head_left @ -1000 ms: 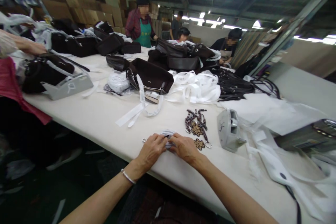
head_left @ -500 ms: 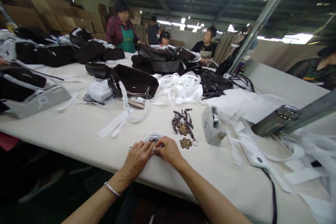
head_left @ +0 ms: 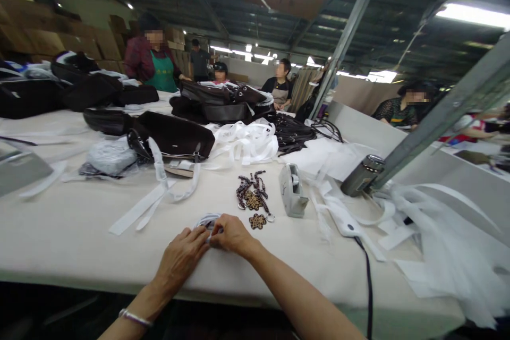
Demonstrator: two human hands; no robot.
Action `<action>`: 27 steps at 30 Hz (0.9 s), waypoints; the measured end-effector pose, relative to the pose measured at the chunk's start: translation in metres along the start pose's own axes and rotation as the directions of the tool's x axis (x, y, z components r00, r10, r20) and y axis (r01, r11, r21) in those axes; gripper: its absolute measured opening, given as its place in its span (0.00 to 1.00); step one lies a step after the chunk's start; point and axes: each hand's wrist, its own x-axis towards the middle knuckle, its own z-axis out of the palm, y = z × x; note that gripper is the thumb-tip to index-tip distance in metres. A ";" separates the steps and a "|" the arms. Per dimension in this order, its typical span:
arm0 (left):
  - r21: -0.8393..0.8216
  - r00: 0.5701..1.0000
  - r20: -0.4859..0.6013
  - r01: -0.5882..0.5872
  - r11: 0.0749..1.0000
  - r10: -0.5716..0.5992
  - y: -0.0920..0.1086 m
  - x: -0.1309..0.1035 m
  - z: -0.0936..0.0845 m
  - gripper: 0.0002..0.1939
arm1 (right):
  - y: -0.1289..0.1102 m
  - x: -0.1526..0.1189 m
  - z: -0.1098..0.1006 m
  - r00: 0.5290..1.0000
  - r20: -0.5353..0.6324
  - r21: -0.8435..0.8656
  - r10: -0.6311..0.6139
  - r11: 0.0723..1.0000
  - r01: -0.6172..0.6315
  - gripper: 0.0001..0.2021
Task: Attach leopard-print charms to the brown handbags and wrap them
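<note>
My L hand (head_left: 181, 255) & R hand (head_left: 231, 234) are both at the pale coil (head_left: 207, 218), which lies on the table (head_left: 87, 244) nr its front edge. R grip's narrow: thumb & index pinched tog. on the coil's R side. L fingers lie side by side over its near-L part; thumb's hidden, so can't tell how tight that hold is. Middle of coil mostly covered by my fingers. Bracelet (head_left: 135, 319) on L wrist.

Just R of my R hand: leopard-print flower (head_left: 257, 221) w/ metal ring (head_left: 270, 218), charm pile (head_left: 253, 200) right behind it. Tape dispenser (head_left: 292, 194) stands R of the pile, apart from it; flask (head_left: 362, 176) farther R, tilted, nr metal post (head_left: 438, 122). Black cord (head_left: 368, 281) runs down over the table's R part.

Farther back: dark bag (head_left: 175, 133) w/ white-wrapped strap (head_left: 157, 162), clear-wrapped packet (head_left: 111, 156) to its L, tangle of white strips (head_left: 247, 141) to its R. Co-worker in green apron (head_left: 161, 70) stands behind the far bags (head_left: 93, 90); other ppl farther off.
</note>
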 end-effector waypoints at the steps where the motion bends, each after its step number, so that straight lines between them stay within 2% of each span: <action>1: 0.011 1.000 -0.019 0.000 1.000 0.000 0.000 0.000 0.001 0.12 | 0.000 0.001 0.001 1.000 -0.002 -0.005 0.013 1.000 -0.013 0.06; 6: 0.009 0.995 -0.098 -0.023 1.000 0.024 -0.003 -0.003 0.009 0.13 | 0.000 -0.009 0.011 0.996 -0.083 0.030 0.015 0.999 -0.012 0.06; 9: -0.003 0.991 -0.130 -0.025 1.000 0.025 -0.006 -0.005 0.014 0.12 | 0.006 -0.025 0.016 0.972 -0.214 0.159 -0.098 0.978 0.134 0.09; 11: 0.004 0.990 -0.141 -0.018 1.000 0.019 -0.007 -0.007 0.017 0.12 | 0.014 -0.038 0.012 0.944 -0.296 0.208 -0.142 0.956 0.209 0.13; 14: 0.025 0.986 -0.164 -0.010 1.000 0.014 -0.008 -0.010 0.022 0.12 | 0.031 -0.060 -0.012 0.922 -0.375 0.212 -0.098 0.959 0.188 0.11; 18: 0.037 0.983 -0.181 0.007 0.999 -0.001 -0.010 -0.015 0.030 0.13 | 0.063 -0.092 -0.069 0.892 -0.449 0.261 0.050 0.962 0.078 0.06; 20: 0.041 0.983 -0.182 0.014 0.999 -0.006 -0.011 -0.017 0.033 0.13 | 0.082 -0.107 -0.097 0.856 -0.490 0.309 0.164 0.951 -0.005 0.08; 22: 0.051 0.981 -0.192 0.015 0.999 -0.005 -0.012 -0.018 0.035 0.13 | 0.101 -0.119 -0.116 0.800 -0.544 0.332 0.254 0.941 -0.073 0.10; 25: 0.062 0.985 -0.175 0.013 0.998 -0.002 -0.011 -0.018 0.034 0.13 | 0.131 -0.135 -0.124 0.741 -0.598 0.310 0.306 0.941 -0.139 0.12; 27: 0.064 0.988 -0.153 0.016 0.998 -0.005 -0.011 -0.017 0.032 0.12 | 0.148 -0.142 -0.116 0.745 -0.615 0.217 0.257 0.964 -0.153 0.11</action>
